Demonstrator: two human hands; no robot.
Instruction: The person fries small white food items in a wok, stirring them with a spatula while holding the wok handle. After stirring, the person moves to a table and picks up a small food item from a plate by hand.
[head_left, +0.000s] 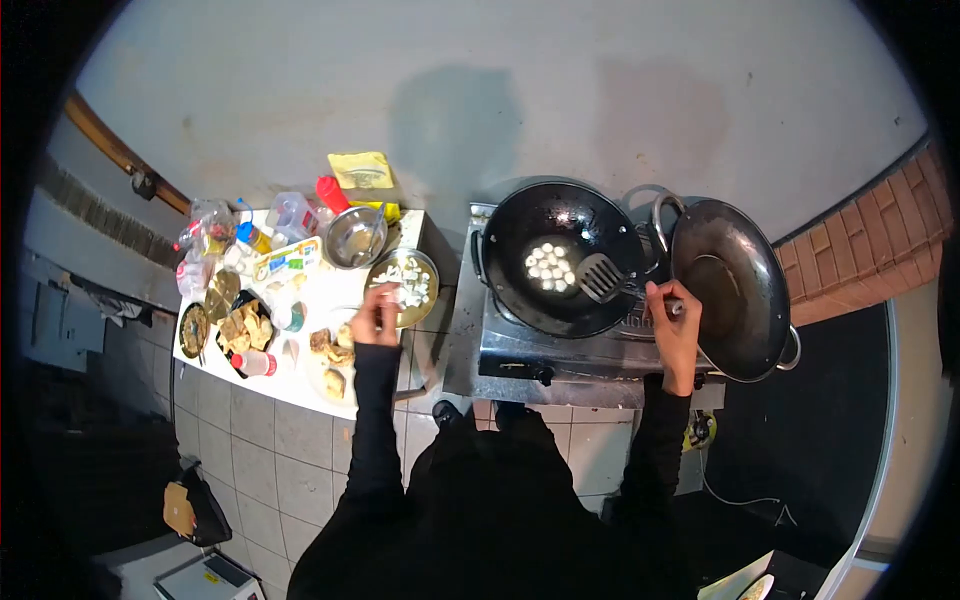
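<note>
A black wok sits on the steel stove, with several small white pieces clustered in it. My right hand is wrapped round the handle of a slotted spatula, whose blade rests inside the wok at the right of the pieces. At the near left edge of a metal bowl holding white chunks is my left hand, its fingers pressed together. Whatever they may hold is too small to make out.
A second wok with some liquid stands tilted at the right. On the white table at the left are a steel bowl, a red bottle, a black tray of brown pieces and a red-capped jar. Brick edging lies far right.
</note>
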